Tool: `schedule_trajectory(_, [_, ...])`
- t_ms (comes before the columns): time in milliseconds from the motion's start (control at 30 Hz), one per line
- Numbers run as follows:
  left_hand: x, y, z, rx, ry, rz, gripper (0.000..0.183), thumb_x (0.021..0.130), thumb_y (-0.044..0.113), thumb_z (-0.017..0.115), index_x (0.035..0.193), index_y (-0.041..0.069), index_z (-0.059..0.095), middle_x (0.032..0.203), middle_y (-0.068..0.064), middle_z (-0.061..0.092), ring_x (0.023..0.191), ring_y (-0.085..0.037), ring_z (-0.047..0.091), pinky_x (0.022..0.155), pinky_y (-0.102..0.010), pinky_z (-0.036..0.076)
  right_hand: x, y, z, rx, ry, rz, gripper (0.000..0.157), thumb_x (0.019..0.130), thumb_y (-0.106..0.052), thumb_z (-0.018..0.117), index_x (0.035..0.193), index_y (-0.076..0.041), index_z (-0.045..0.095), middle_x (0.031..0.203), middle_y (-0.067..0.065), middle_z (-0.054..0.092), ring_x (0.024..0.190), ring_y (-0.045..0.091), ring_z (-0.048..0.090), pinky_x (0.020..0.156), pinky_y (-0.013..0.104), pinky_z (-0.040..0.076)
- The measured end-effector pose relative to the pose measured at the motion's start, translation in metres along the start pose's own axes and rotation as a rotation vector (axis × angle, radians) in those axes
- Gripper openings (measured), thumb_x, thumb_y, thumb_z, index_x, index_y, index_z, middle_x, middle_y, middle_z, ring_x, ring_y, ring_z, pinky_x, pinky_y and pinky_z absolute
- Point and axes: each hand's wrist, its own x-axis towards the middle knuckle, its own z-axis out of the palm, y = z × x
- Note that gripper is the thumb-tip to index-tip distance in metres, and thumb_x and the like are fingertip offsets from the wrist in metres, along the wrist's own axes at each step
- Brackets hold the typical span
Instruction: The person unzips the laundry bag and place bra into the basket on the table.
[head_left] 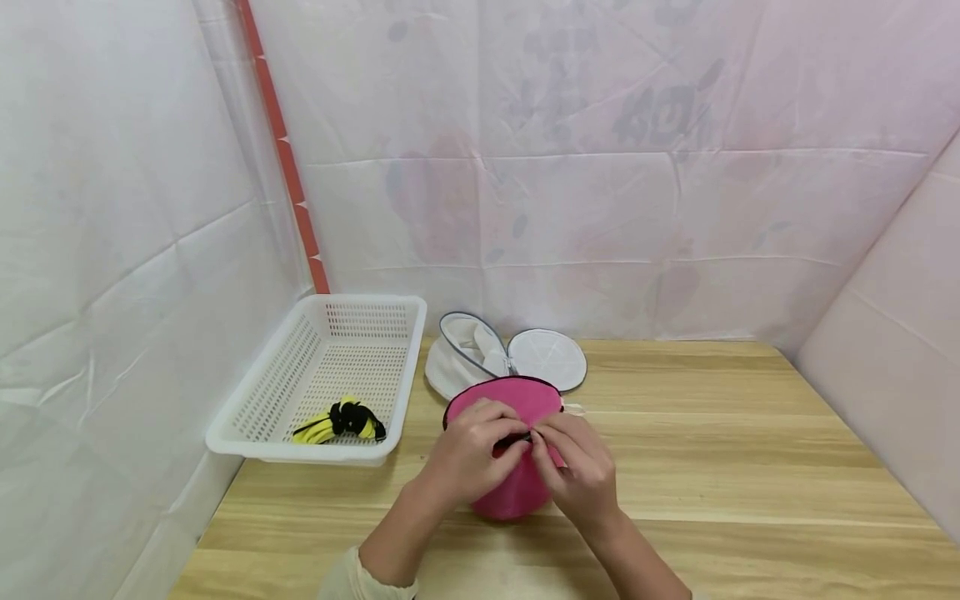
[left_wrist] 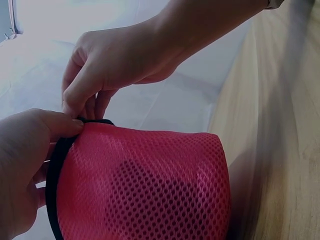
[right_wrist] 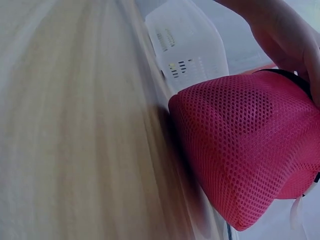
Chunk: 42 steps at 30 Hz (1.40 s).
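A pink mesh laundry bag (head_left: 512, 500) with black edging (left_wrist: 54, 175) stands on the table in front of me. Its round pink lid (head_left: 536, 396) tilts up behind my fingers. My left hand (head_left: 472, 450) pinches the bag's rim from the left, thumb and fingers on the black edging. Close beside it, my right hand (head_left: 581, 471) pinches the same edge with thumb and forefinger. Through the mesh a dark shape shows inside the bag (right_wrist: 235, 135); what it is cannot be told. The exact bit between my right fingertips is hidden.
To the left stands a white plastic basket (head_left: 408, 367) holding a yellow and black bundle (head_left: 345, 421). Behind the pink bag lies a white mesh bag (head_left: 450, 371) with blue edging, its round lid (head_left: 547, 360) folded open. Fabric walls surround the wooden table (head_left: 735, 467).
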Motion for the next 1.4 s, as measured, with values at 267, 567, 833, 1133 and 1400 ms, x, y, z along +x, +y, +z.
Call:
schedule_trajectory(267, [-0.001,0.000,0.001,0.031,-0.002,-0.008,0.005,0.085,0.013,0.075,0.090,0.014,0.077,0.091,0.008,0.067,0.087,-0.007,0.059,0.080,-0.020,0.050,0.004,-0.003,0.002,0.011,-0.005,-0.025,0.024,0.092,-0.006,0.062,0.074,0.008,0.070,0.075,0.016,0.066,0.067,0.028,0.061,0.068,0.027,0.054])
schedule_trajectory(567, [0.000,0.000,0.000,0.038,-0.019,-0.007,0.005,0.086,0.016,0.075,0.091,0.014,0.077,0.091,0.008,0.068,0.087,-0.007,0.061,0.082,-0.020,0.050,-0.004,0.005,-0.002,-0.034,-0.014,0.006,0.023,0.091,-0.007,0.062,0.076,0.007,0.071,0.076,0.016,0.067,0.068,0.026,0.062,0.070,0.024,0.055])
schedule_trajectory(833, [0.000,0.000,-0.001,0.028,-0.016,-0.001,0.005,0.085,0.014,0.076,0.089,0.013,0.077,0.089,0.008,0.068,0.084,-0.007,0.060,0.079,-0.020,0.049,-0.009,0.013,-0.006,-0.067,-0.022,0.030,0.023,0.092,-0.009,0.063,0.078,0.006,0.072,0.078,0.014,0.068,0.068,0.025,0.062,0.071,0.021,0.055])
schedule_trajectory(1133, [0.001,-0.003,-0.001,-0.006,0.019,-0.008,0.007,0.085,0.013,0.076,0.092,0.012,0.078,0.091,0.006,0.068,0.085,-0.007,0.060,0.080,-0.019,0.050,-0.005,0.015,-0.007,-0.046,0.005,0.038,0.023,0.091,-0.009,0.064,0.076,0.007,0.072,0.076,0.015,0.068,0.067,0.026,0.062,0.071,0.021,0.055])
schedule_trajectory(1400, [0.000,-0.004,-0.002,-0.016,0.038,-0.050,0.010,0.084,0.010,0.077,0.094,0.012,0.078,0.093,0.004,0.068,0.090,-0.008,0.062,0.083,-0.019,0.052,0.003,0.007,-0.007,-0.012,0.023,0.012,0.024,0.091,-0.007,0.065,0.074,0.008,0.071,0.074,0.016,0.067,0.066,0.026,0.062,0.070,0.024,0.055])
